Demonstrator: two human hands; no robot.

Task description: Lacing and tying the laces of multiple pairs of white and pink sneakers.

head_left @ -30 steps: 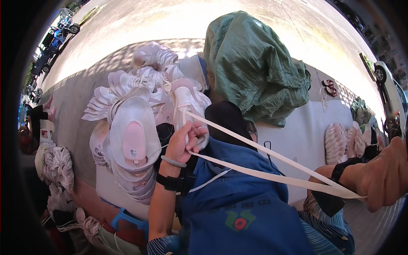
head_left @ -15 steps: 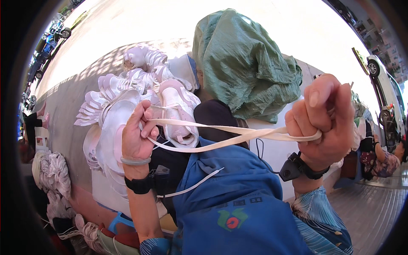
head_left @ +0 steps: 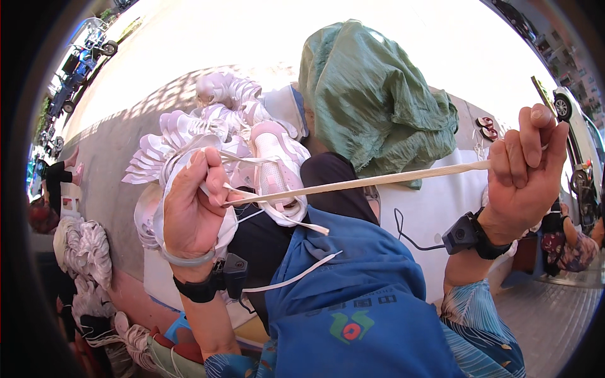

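Observation:
A cream-white shoelace (head_left: 372,181) is pulled straight and taut between my hands, across the front of my lap. My left hand (head_left: 196,211) pinches one end of it, with a short free tail hanging beside the fingers. At the right, my right hand (head_left: 523,167) is raised and closed on the other end. Just beyond my left hand a white and pale pink sneaker (head_left: 277,170) rests toe away from me by my dark-trousered knee. Another loose lace end (head_left: 309,271) lies over my blue apron (head_left: 346,277).
Many similar sneakers (head_left: 173,135) are piled at the left, beyond my left hand. A green woven sack (head_left: 378,101) stands ahead. Bundles of white laces (head_left: 135,343) lie at the lower left. A person (head_left: 576,236) sits at the far right.
My right hand has moved right and slightly down, drawing the looped lace out into a single straight strand. The left hand has shifted a little left; a lace tail now hangs over the sneaker.

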